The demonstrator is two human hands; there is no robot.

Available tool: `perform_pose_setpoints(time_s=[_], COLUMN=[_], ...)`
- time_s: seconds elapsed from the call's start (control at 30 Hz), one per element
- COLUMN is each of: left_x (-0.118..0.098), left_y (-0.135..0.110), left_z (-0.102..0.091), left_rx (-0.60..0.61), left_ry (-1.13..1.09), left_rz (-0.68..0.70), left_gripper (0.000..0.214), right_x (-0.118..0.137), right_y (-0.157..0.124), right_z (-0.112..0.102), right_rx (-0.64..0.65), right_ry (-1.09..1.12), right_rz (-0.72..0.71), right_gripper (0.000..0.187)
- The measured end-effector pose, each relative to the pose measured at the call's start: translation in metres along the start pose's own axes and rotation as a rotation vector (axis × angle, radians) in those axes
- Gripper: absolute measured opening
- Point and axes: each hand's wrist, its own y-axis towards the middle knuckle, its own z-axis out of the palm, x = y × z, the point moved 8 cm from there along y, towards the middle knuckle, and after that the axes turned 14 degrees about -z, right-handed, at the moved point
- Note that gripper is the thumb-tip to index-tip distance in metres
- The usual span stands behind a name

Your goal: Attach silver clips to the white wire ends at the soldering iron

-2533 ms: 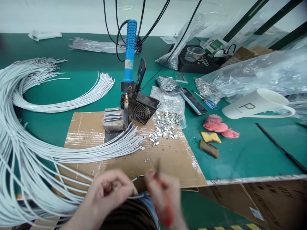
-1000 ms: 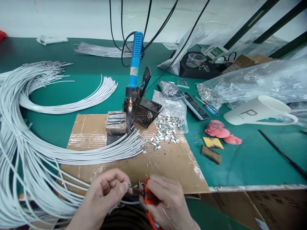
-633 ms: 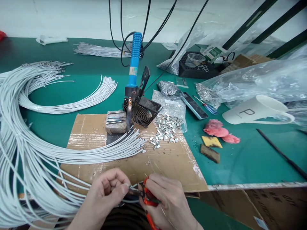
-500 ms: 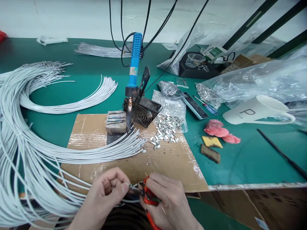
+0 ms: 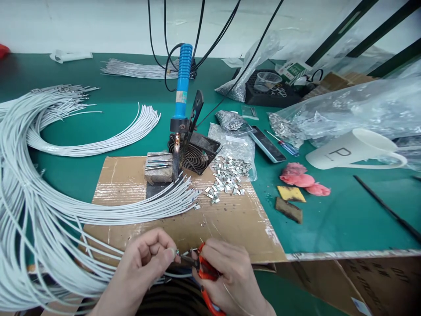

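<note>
Near the cardboard's front edge, my left hand (image 5: 149,263) is closed in a pinch on the end of a white cable, whose small tip pokes out past the thumb. My right hand (image 5: 232,274) grips red-handled cutters (image 5: 207,268), their dark jaws pointing left and reaching that tip. Whether the blades touch it I cannot tell. A thin wire (image 5: 226,292) also runs through my right hand, one end rising above the cutters. Beside my left hand lies a thick bundle of white cables (image 5: 108,213), its ends fanned out on the cardboard (image 5: 230,232).
A blue-handled soldering iron (image 5: 183,83) stands upright in its holder before a small fan (image 5: 197,153). Small metal clips (image 5: 230,173) lie heaped on a plastic bag. To the right are a phone (image 5: 268,145), a white mug (image 5: 348,151), pink sponges (image 5: 297,175) and a black rod (image 5: 384,208).
The cutters have turned slightly in my right hand, their handles shifting a little right and down. My left hand keeps its pinch in nearly the same place.
</note>
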Motion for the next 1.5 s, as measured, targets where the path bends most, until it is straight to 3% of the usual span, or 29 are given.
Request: perform_pose_setpoints(time_s=[0.53,0.67,1.0,1.2,1.3,1.5], left_x=[0.009,0.006,0.006,0.010,0.008,0.006], left_y=[0.003,0.002,-0.004,-0.003,-0.001,-0.002], left_z=[-0.001,-0.002,0.002,-0.019,-0.017,-0.008], left_rx=[0.021,-0.022,-0.162,-0.256,-0.228,-0.190], left_ry=[-0.004,0.009,-0.083,-0.172,-0.122,-0.069], left_rz=[-0.035,-0.028,0.044,0.054,0.072,0.084], left_gripper=[0.047,0.053,0.047,0.040,0.043,0.043], right_x=[0.002,0.002,0.014,-0.025,-0.030,-0.007], right_y=[0.001,-0.002,-0.019,-0.037,-0.032,-0.010], right_z=[0.000,0.000,0.017,-0.016,-0.015,0.018], right_rx=[0.016,-0.020,-0.310,-0.531,-0.413,-0.111], right_ry=[-0.004,-0.017,0.026,0.099,0.159,0.272], right_rz=[-0.009,-0.016,0.132,0.369,0.360,0.219], right_gripper=[0.033,0.034,0.031,0.043,0.043,0.041])
